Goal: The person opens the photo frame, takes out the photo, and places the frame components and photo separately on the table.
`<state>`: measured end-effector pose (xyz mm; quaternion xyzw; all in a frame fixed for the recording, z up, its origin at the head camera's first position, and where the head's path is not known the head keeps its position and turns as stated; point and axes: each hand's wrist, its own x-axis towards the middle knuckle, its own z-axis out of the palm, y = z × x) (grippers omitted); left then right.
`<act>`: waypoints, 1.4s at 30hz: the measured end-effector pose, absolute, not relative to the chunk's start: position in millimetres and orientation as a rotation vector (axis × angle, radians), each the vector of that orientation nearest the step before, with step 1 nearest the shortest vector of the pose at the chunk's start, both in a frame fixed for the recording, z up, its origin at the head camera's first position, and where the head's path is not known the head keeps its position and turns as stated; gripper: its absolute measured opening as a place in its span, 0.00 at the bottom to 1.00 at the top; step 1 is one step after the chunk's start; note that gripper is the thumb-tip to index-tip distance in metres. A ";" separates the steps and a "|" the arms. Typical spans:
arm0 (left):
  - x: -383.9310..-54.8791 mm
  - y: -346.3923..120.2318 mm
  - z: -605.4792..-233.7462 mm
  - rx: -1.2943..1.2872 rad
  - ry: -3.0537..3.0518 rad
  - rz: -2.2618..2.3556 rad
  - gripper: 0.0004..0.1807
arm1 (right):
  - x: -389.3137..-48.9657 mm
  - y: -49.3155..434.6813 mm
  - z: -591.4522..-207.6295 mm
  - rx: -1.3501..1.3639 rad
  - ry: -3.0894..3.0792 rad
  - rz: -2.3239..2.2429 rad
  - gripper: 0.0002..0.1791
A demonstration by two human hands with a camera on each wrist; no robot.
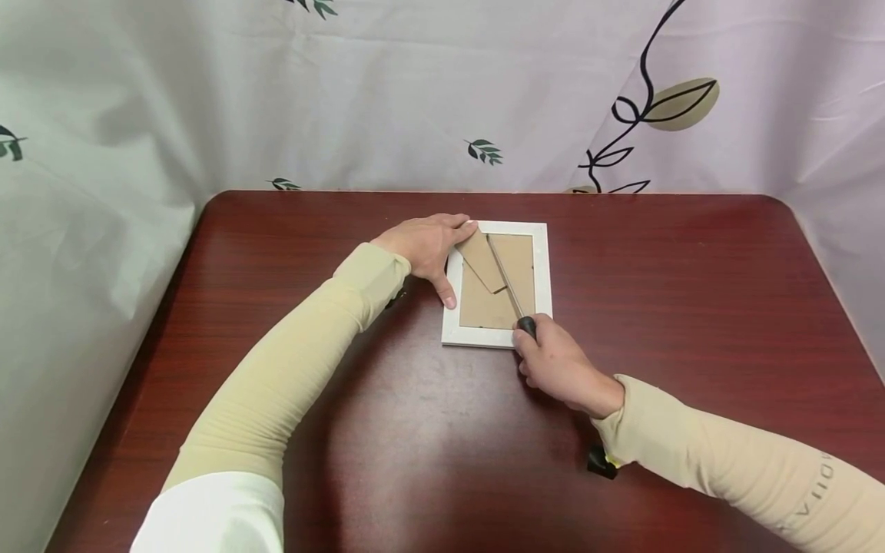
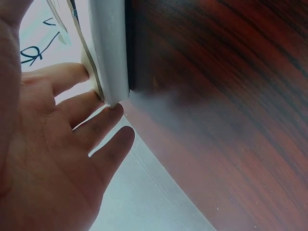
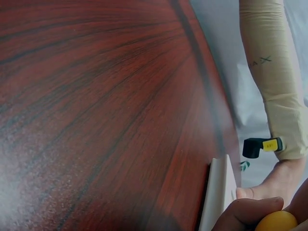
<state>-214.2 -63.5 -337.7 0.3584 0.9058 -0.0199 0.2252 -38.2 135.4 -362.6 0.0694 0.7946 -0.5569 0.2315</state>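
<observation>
A white picture frame lies face down on the table, its brown backing board and the slanted stand flap facing up. My left hand rests on its upper left corner, fingers on the top and thumb along the left side. In the left wrist view, straight, spread fingers touch the frame's edge. My right hand grips a screwdriver by its black handle at the frame's lower right. The shaft slants across the backing, with its tip near the top of the board. The handle's yellow end shows in the right wrist view.
The dark red wooden table has rounded far corners. A pale curtain with leaf prints hangs behind it and at both sides. A small black device sits at my right wrist.
</observation>
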 end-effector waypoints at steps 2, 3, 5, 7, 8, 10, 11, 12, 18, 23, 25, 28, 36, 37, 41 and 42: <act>-213.9 -63.5 -337.5 0.993 2.498 -0.057 0.77 | -38.3 135.3 -362.8 0.195 2.190 -1.529 0.07; -213.8 -63.4 -337.5 0.993 2.498 -0.057 0.77 | -38.3 135.4 -362.9 0.197 2.192 -1.529 0.07; -213.5 -63.1 -337.2 0.994 2.497 -0.056 0.77 | -38.6 135.6 -363.1 0.201 2.195 -1.532 0.07; -213.3 -62.6 -337.1 0.996 2.497 -0.054 0.77 | -38.6 135.9 -363.0 0.197 2.199 -1.535 0.07; -213.2 -62.6 -336.9 0.994 2.496 -0.053 0.77 | -38.8 136.0 -362.9 0.197 2.200 -1.535 0.08; -213.2 -62.5 -336.9 0.993 2.495 -0.051 0.77 | -39.2 135.9 -362.6 0.195 2.195 -1.538 0.08; -213.2 -62.4 -337.0 0.993 2.495 -0.051 0.77 | -39.1 135.7 -362.1 0.192 2.195 -1.538 0.08; -213.1 -62.6 -337.0 0.992 2.494 -0.051 0.77 | -39.0 135.6 -361.8 0.189 2.193 -1.540 0.08; -213.7 -62.5 -337.9 0.991 2.493 -0.055 0.78 | -40.2 136.4 -362.6 0.194 2.181 -1.547 0.09; -213.5 -62.2 -337.7 0.998 2.490 -0.056 0.78 | -41.3 137.2 -363.6 0.194 2.172 -1.558 0.09; -213.4 -62.2 -337.7 0.996 2.490 -0.056 0.78 | -41.9 137.3 -363.9 0.205 2.161 -1.567 0.09; -213.4 -62.0 -337.7 0.983 2.492 -0.060 0.78 | -42.3 137.7 -363.8 0.207 2.132 -1.584 0.10; -213.0 -61.8 -338.2 0.971 2.493 -0.051 0.78 | -39.5 143.6 -361.1 0.180 2.109 -1.597 0.11; -212.8 -61.7 -338.3 0.968 2.492 -0.045 0.78 | -38.7 144.6 -360.6 0.165 2.128 -1.580 0.11; -212.6 -60.9 -337.8 0.956 2.491 -0.025 0.78 | -34.4 149.4 -357.0 0.050 2.363 -1.407 0.14; -212.8 -60.3 -337.6 0.961 2.492 -0.029 0.78 | -33.1 150.7 -356.0 0.005 2.449 -1.351 0.15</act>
